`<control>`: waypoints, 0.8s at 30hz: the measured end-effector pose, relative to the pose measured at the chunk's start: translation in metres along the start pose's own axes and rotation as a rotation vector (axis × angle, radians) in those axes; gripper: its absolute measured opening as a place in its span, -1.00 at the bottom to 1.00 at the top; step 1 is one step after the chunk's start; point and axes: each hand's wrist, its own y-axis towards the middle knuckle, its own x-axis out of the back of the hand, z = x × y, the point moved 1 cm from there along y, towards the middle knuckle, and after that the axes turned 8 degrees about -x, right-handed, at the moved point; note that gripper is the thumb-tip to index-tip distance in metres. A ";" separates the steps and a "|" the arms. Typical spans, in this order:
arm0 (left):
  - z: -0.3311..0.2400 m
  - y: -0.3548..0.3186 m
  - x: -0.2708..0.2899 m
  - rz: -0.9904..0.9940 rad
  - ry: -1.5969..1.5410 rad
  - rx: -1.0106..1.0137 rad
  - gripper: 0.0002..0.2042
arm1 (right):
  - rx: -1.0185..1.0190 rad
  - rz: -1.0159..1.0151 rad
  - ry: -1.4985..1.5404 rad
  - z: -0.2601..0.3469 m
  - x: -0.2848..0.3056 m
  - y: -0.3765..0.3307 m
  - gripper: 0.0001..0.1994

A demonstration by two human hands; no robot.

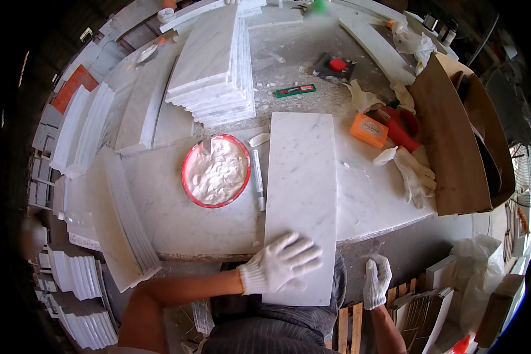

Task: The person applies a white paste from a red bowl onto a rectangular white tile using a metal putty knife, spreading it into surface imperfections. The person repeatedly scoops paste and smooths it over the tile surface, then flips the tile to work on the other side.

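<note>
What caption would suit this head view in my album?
A gloved left hand spread over a veined slab, near a red-rimmed bowl of white material.

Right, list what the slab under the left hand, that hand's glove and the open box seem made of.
Slab: likely marble, smooth, low sheen; grey veins run through white.
Glove on the left hand: matte knit, perhaps cotton; ribbed cuff.
Open box: probably cardboard, matte; plain brown, thin walls.

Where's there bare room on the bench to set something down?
Right of the flat slab, up to the loose glove: a few crumbs only. Also nearside of the red-rimmed bowl, between that slab and the left slab stack. Crowded: beside the cardboard box (orange box, red object); the marker occupies the bowl-to-slab gap.
</note>
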 end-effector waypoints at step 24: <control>-0.046 0.006 -0.025 0.091 3.239 -0.759 -0.29 | -0.149 -0.208 0.736 0.013 -0.037 0.022 -0.78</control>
